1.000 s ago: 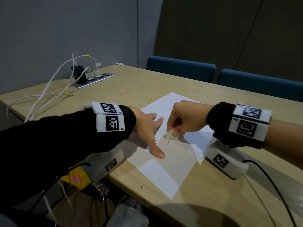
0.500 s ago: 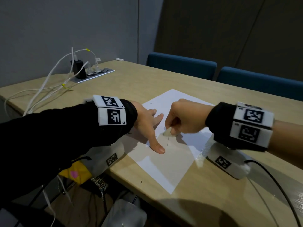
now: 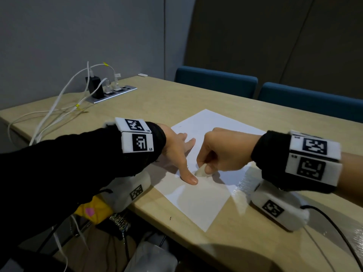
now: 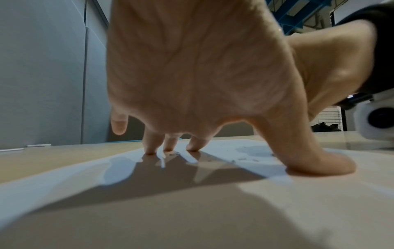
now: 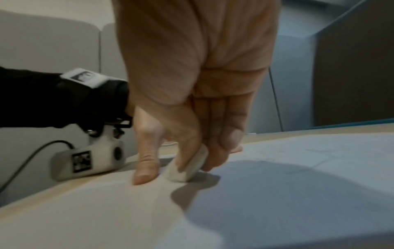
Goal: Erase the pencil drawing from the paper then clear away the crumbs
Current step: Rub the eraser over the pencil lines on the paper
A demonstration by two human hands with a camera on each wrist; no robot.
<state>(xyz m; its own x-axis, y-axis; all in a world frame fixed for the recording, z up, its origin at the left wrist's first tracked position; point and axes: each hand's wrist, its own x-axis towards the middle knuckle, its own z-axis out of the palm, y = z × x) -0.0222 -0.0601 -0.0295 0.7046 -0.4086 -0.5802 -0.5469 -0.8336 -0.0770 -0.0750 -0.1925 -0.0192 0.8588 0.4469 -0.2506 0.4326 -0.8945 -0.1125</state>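
- Since a second ago, your right hand (image 3: 220,152) is sliding the eraser (image 3: 202,172) closer to your left thumb.
- Your left hand (image 3: 176,152) is pressing the paper (image 3: 196,203) onto the table (image 3: 235,242), fingers (image 4: 193,143) spread and released.
- Your right fingers (image 5: 215,151) are pinching the eraser against the paper, crumbs (image 4: 242,158) lying nearby.

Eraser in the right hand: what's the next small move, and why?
Probably another short rubbing stroke. The right hand pinches the eraser with its lower end on the paper, close beside the left thumb. The left hand pins the sheet with spread fingertips. Crumbs lie there, but faint pencil lines remain, so sweeping seems premature.
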